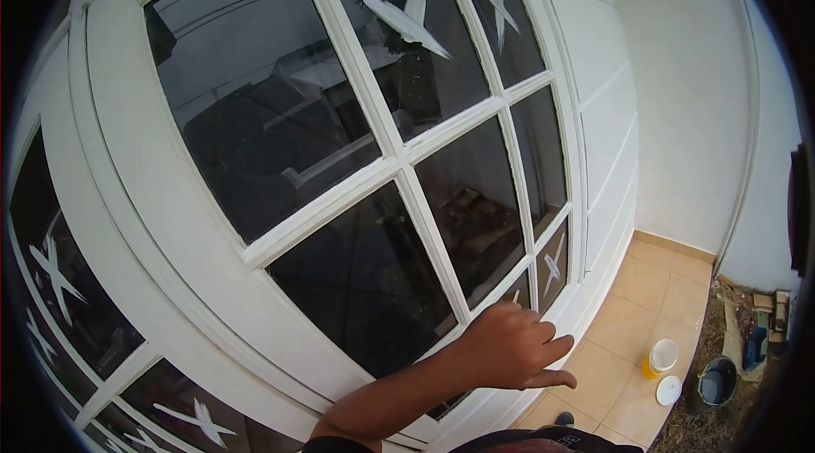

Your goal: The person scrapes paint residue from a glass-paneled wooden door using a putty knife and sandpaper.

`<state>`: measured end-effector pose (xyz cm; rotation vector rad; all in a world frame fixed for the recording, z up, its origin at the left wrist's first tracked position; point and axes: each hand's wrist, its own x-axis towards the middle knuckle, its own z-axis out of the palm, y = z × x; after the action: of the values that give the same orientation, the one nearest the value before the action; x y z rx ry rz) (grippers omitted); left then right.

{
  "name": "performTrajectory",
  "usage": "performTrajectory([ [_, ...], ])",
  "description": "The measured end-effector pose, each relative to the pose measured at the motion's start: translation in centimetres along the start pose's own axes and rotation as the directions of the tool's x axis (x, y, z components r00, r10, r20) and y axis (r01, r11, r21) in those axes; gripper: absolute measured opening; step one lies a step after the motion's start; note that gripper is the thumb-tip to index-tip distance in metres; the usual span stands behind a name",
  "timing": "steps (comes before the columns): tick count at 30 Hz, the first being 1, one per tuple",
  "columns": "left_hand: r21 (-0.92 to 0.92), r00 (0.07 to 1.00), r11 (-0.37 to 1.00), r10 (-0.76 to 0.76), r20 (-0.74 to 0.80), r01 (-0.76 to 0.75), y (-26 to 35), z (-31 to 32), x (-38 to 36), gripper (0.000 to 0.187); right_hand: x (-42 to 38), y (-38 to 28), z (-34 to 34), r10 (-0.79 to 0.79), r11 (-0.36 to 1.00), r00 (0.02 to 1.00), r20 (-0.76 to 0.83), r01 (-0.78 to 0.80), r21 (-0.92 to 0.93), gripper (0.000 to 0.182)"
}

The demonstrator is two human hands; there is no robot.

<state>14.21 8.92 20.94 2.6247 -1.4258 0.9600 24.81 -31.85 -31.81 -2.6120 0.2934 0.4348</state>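
At lower window frame (pixel 475 300): your one visible hand (pixel 514 347), side unclear, rests against white glazing bar, fingers spread, holding nothing. Bar runs diagonally up-left from hand. Other hand unseen.

yellow tub (pixel 660 358) beside white lid (pixel 668 390) on tiled floor (pixel 654 283); dark bucket (pixel 717 382) near.

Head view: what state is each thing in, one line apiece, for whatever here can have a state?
Hand: empty, fingers spread, against the lower window frame; which hand it is cannot be told.
Window: shut, white frame, several panes marked with white X shapes.
Yellow tub: upright on the floor tiles, lid off.
White lid: lying flat on the tiles beside the tub.
Dark bucket: upright, uncovered.
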Motion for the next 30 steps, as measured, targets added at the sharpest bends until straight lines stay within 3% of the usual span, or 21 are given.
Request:
performTrajectory([
  [2,-0.277,0.975,0.949,-0.187,-0.117,0.149,0.6,4.8,-4.9,0.054,-0.7,2.2,1.8,0.026,0.997,1.0,0.007,-0.026,0.07,0.062],
  [4,-0.64,0.819,0.622,-0.573,0.02,0.451,1.5,11.4,-10.5,0.056,-2.6,4.1,4.3,0.069,0.987,0.997,0.032,-0.072,0.143,0.06],
  [5,-0.644,0.817,0.61,-0.574,0.043,0.462,1.6,14.7,-13.9,0.056,-4.0,5.4,5.5,0.095,0.98,0.994,0.05,-0.102,0.172,0.059],
  [6,-0.809,0.661,0.258,-0.723,0.2,0.528,1.9,17.9,-17.4,0.051,-5.7,6.6,6.4,0.123,0.971,0.99,0.072,-0.134,0.196,0.059],
  [7,-0.858,0.484,-0.131,-0.779,0.399,0.496,2.6,18.8,-18.5,0.048,-7.3,7.8,7.3,0.151,0.962,0.984,0.093,-0.168,0.218,0.058],
  [8,-0.846,0.473,-0.152,-0.772,0.424,0.511,3.5,19.3,-19.0,0.048,-9.0,8.8,8.2,0.178,0.949,0.977,0.117,-0.202,0.241,0.057],
  [9,-0.811,0.356,-0.369,-0.759,0.545,0.454,4.3,19.1,-18.7,0.043,-10.8,8.8,8.6,0.205,0.935,0.969,0.14,-0.236,0.266,0.057],
  [10,-0.741,0.242,-0.565,-0.711,0.66,0.363,4.8,18.9,-18.6,0.04,-8.9,5.2,6.8,0.33,0.895,0.931,0.152,-0.36,0.263,0.058],
  [11,-0.65,0.234,-0.612,-0.622,0.747,0.45,4.2,18.9,-19.1,0.041,-5.5,5.2,8.0,0.194,0.942,0.979,0.069,-0.206,0.264,0.06],
  [12,-0.639,0.225,-0.623,-0.614,0.757,0.45,4.0,18.1,-18.5,0.041,-6.0,0.8,3.9,0.021,0.997,0.999,0.044,-0.025,0.073,0.062],
  [14,-0.689,0.251,-0.533,-0.671,0.698,0.49,3.8,15.2,-15.5,0.058,-4.4,-3.4,0.6,-0.132,0.99,0.986,0.105,0.137,-0.041,0.065],
  [15,-0.751,0.299,-0.435,-0.727,0.619,0.496,3.4,13.5,-14.3,0.065,-4.2,-5.3,-1.1,-0.165,0.986,0.977,0.138,0.166,0.005,0.064],
  [16,-0.803,0.34,-0.331,-0.777,0.53,0.495,2.8,11.6,-13.2,0.071,-3.0,-5.6,-1.2,-0.242,0.966,0.964,0.112,0.229,0.119,0.062],
  [18,-0.78,0.378,0.103,-0.908,0.18,0.617,2.0,7.0,-10.6,0.064,0.2,-6.0,-0.2,-0.317,0.91,0.949,0.004,0.303,0.283,0.064],
  [20,-0.43,0.498,0.501,-0.858,-0.129,0.751,0.6,1.7,-7.6,0.049,1.2,-8.8,-2.6,-0.347,0.902,0.938,0.025,0.326,0.283,0.064],
  [21,-0.401,0.561,0.664,-0.748,-0.355,0.631,-0.6,0.5,-6.1,0.037,2.7,-9.7,-3.3,-0.381,0.89,0.923,0.053,0.35,0.291,0.064],
  [22,-0.054,0.697,0.822,-0.513,-0.501,0.566,-2.1,-1.7,-3.6,0.028,3.9,-9.7,-3.3,-0.41,0.881,0.907,0.092,0.368,0.298,0.063],
  [24,0.415,0.823,0.775,-0.23,-0.519,0.478,-4.6,-5.7,1.5,0.027,7.4,-9.6,-3.2,-0.522,0.829,0.846,0.111,0.472,0.3,0.063],
  [26,0.802,0.922,0.509,0.04,-0.385,0.312,-9.9,-9.1,5.8,0.035,8.9,-10.8,-5.0,-0.609,0.773,0.787,0.098,0.561,0.297,0.062],
  [28,0.926,0.941,0.19,-0.149,-0.303,0.328,-13.4,-10.9,8.3,0.028,10.3,-11.2,-6.8,-0.643,0.747,0.754,0.132,0.581,0.324,0.062],
  [30,0.919,0.918,0.23,-0.317,-0.24,0.32,-16.3,-12.3,10.2,0.04,11.4,-11.5,-8.2,-0.655,0.721,0.742,0.144,0.557,0.412,0.06],
])
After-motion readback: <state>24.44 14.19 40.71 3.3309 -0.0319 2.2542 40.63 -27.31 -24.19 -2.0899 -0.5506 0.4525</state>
